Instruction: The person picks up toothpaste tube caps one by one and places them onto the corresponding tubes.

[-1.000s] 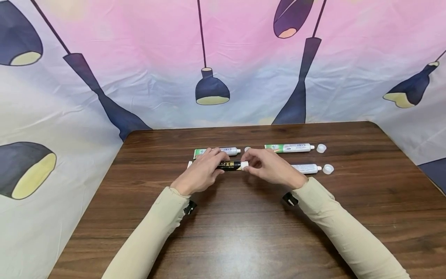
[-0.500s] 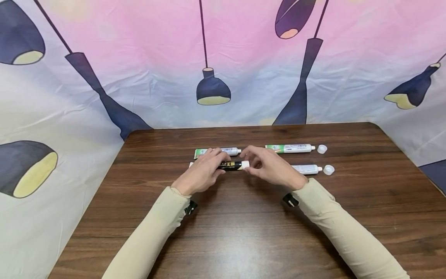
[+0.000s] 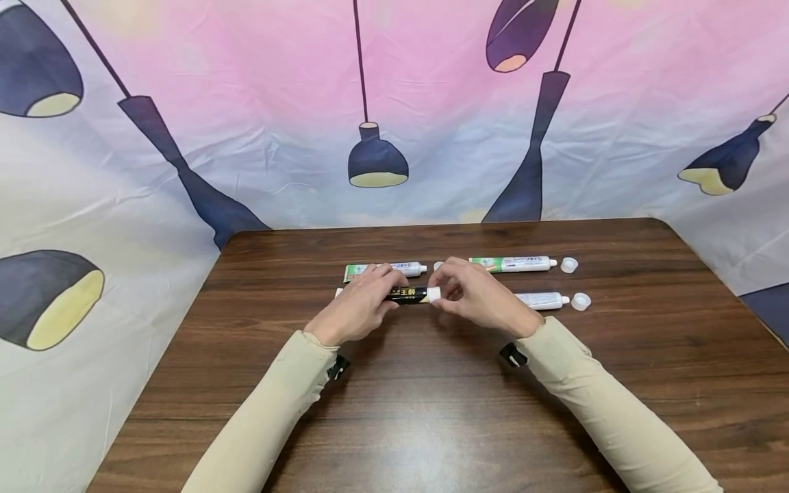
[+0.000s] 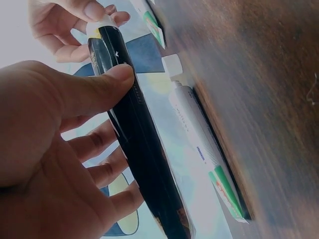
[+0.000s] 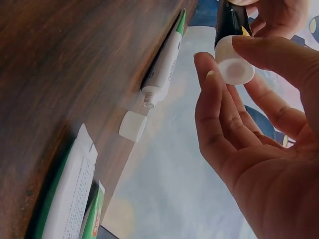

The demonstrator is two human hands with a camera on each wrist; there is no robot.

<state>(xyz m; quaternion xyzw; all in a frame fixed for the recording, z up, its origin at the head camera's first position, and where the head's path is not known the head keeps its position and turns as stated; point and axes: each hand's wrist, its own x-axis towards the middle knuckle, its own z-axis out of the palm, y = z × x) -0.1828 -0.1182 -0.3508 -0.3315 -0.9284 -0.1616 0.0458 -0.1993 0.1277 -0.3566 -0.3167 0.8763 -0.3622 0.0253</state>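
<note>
My left hand (image 3: 357,305) grips a black toothpaste tube (image 3: 408,295) with pale lettering, thumb on one side and fingers on the other. The tube lies level across the middle, its white cap (image 3: 434,294) toward the right. My right hand (image 3: 481,294) is at that cap; in the right wrist view its thumb and index finger pinch the cap (image 5: 234,64). Behind the left hand lies a white-and-green toothpaste tube (image 4: 192,129), uncapped, with a loose white cap (image 4: 172,65) by its nozzle. The left hand hides the black tube's middle.
A second white-and-green tube (image 3: 524,263) lies uncapped at the back right, a cap (image 3: 569,265) beside it. In front, another uncapped tube (image 3: 544,300) is partly behind the right hand, with its cap (image 3: 581,301) alongside. The brown wooden table (image 3: 394,411) meets a patterned cloth (image 3: 308,137).
My right fingers lifted slightly off the cap half a second ago and are back around it now. My left hand and the black tube have hardly moved.
</note>
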